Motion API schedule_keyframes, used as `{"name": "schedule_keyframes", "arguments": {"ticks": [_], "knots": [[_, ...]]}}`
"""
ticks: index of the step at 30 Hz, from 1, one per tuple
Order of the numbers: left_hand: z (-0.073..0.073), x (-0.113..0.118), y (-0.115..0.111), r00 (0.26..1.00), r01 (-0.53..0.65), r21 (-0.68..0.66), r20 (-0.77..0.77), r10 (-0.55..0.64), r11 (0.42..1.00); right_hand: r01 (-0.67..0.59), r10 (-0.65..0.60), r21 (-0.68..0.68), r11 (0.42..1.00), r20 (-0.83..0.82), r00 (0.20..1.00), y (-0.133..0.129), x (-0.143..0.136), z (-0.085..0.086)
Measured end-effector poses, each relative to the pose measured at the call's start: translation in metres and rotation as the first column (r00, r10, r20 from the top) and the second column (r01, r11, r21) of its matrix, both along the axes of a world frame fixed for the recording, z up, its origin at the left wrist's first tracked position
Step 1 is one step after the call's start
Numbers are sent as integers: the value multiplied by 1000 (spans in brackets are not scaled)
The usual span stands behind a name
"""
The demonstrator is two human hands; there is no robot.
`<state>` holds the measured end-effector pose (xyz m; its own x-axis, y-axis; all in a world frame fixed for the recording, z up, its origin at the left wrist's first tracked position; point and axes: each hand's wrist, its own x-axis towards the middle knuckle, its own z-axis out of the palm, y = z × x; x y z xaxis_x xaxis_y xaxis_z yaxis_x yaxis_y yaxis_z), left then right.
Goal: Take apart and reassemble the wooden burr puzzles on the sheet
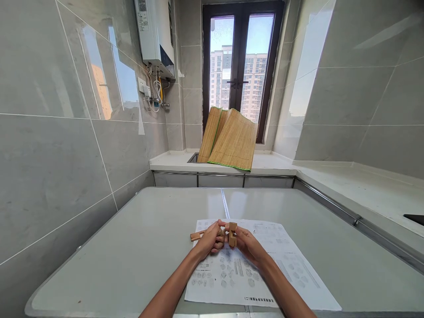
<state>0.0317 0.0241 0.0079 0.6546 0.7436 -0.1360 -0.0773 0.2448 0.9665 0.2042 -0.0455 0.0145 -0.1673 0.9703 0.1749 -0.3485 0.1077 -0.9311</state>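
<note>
My right hand (250,246) pinches a small notched wooden block (232,235), held upright above the printed paper sheet (265,282). Close beside it, on the left, is my left hand (210,240) with its fingers curled in. The left fingertips reach toward the block, but whether they touch it is unclear. What lies inside the left fingers is mostly hidden. Another notched wooden piece (196,236) sticks out to the left from behind the left hand. I cannot tell whether it rests on the sheet or is held.
The sheet, with rows of small printed figures, lies on a pale folding table (132,256) with a centre seam. Beyond the far edge, a woven bamboo mat (232,139) leans against the window (243,66) on a white ledge (274,162). A water heater (155,35) hangs at left.
</note>
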Motion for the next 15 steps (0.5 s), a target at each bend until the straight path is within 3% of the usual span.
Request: {"name": "schedule_keyframes", "arguments": {"ticks": [4, 7, 10, 13, 15], "knots": [[4, 2, -6, 996, 43, 51, -78, -39, 998, 61, -59, 21, 998, -77, 995, 2, 1, 0], [4, 5, -10, 991, -79, 241, -87, 103, 967, 152, -150, 13, 988, -100, 984, 4, 5, -3], [3, 7, -15, 964, -170, 452, -108, 243, 875, 220, -219, -3, 975, -111, 969, 7, 8, -6], [6, 7, -21, 957, -98, 570, -172, 235, 816, 238, -235, 9, 971, -137, 962, 9, 9, -8], [9, 7, -24, 966, -31, 580, -192, 173, 814, 200, -196, 24, 979, -126, 973, 10, 7, -9]]}}
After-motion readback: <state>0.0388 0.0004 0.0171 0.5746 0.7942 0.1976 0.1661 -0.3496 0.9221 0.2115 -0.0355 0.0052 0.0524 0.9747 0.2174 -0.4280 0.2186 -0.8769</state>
